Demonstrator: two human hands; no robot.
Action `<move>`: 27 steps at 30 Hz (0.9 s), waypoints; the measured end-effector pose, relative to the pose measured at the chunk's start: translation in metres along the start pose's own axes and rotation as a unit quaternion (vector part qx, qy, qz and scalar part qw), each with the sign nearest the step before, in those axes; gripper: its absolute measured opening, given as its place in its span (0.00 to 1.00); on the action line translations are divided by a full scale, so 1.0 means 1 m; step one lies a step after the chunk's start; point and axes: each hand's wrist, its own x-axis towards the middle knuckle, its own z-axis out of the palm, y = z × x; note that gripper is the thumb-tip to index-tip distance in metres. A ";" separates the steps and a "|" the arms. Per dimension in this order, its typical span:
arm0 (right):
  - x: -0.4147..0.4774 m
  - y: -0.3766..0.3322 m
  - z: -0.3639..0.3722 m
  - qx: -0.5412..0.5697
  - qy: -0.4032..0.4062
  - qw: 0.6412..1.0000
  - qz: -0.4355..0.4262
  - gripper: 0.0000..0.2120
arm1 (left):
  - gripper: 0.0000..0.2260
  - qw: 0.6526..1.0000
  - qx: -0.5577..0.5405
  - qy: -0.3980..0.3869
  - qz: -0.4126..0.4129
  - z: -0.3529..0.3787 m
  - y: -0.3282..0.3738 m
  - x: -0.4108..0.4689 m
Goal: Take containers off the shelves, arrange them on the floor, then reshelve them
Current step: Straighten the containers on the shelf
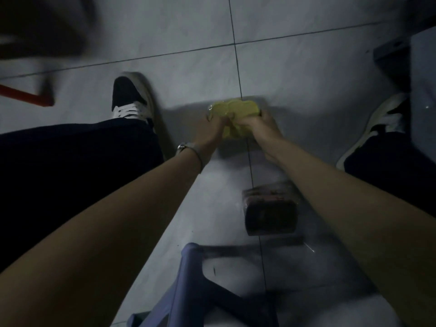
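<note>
A clear container (233,112) full of yellow contents sits low over the grey tiled floor (188,31), between my feet. My left hand (210,133), with a watch on its wrist, grips the container's left side. Its right side is gripped by my right hand (262,126). Whether the container touches the floor I cannot tell. A second clear container (269,211) with dark contents stands on the floor nearer to me, under my right forearm.
My left shoe (132,100) and right shoe (377,123) flank the yellow container. A blue plastic stool (188,284) is at the bottom centre. A red bar (26,95) lies at the left, and a dark frame (396,50) at the upper right.
</note>
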 end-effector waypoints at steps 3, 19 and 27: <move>0.013 0.013 0.000 0.015 -0.002 1.000 -0.001 0.39 | 0.08 0.999 -0.038 0.011 0.001 0.003 -0.007 0.006; -0.061 -0.008 -0.041 0.024 0.048 0.999 0.010 0.38 | 0.05 0.999 -0.026 -0.008 -0.032 0.021 0.025 -0.061; -0.155 -0.044 -0.097 -0.008 0.107 0.994 -0.012 0.30 | 0.23 0.996 0.024 -0.081 0.001 0.041 0.062 -0.136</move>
